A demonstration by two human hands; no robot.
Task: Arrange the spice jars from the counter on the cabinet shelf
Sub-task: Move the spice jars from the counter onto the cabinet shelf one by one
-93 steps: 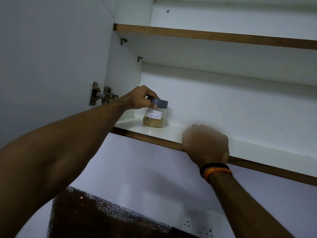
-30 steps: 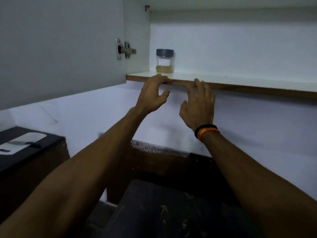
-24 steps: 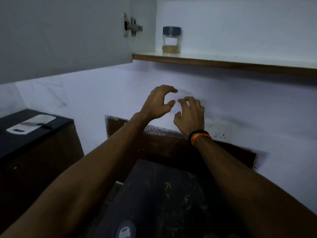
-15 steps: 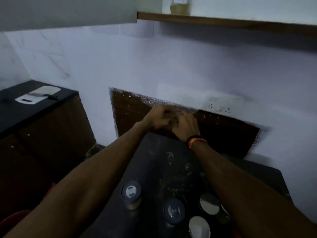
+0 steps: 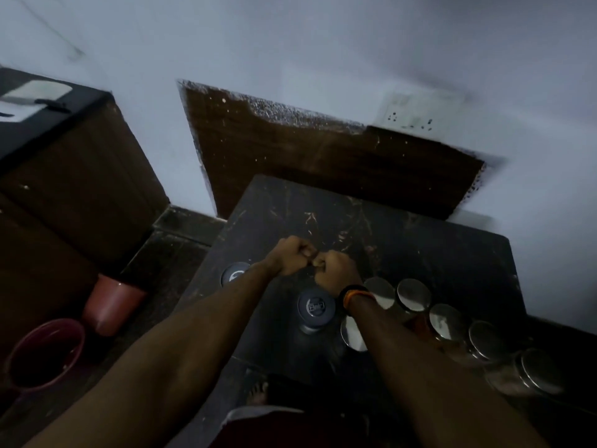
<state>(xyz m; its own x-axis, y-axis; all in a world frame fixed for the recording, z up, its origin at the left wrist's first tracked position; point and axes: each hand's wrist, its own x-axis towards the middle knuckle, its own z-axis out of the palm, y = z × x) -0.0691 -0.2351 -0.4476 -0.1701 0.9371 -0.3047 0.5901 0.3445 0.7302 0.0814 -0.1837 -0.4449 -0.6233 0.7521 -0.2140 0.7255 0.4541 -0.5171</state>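
The room is dim, with a pale wall [image 5: 323, 43] at the back, a brown panel [image 5: 323, 163] low against it and a socket plate [image 5: 416, 108] off to the right; there is only the head view to go on, looking down onto a dark, scratched desk [image 5: 403, 240]. Over the middle of that desk the left hand [image 5: 292, 255] and the right hand [image 5: 334, 268] are both curled into fists, knuckles meeting or very nearly, and neither is holding anything. The right wrist wears a dark and orange band [image 5: 355, 294]. The spice jars are all down here on the desk: a grey-lidded jar [image 5: 316, 308] just beneath the right wrist, another grey-lidded jar [image 5: 233, 273] partly hidden behind the left forearm, and a cluster of steel-lidded jars [image 5: 449, 321] running along the right side, one of them half covered by the right arm. I count about eight jars, though the far right end is blurred and dark. The cabinet shelf is out of sight from this angle, so I cannot say what stands on it. Judging from how many jars wait on the desk, most of the arranging is yet to do, and no jar is in hand at present. To the left, on the floor [image 5: 168, 253], stand a reddish tub [image 5: 42, 354] and a small reddish bin [image 5: 113, 302], beside a dark cabinet [image 5: 64, 176].
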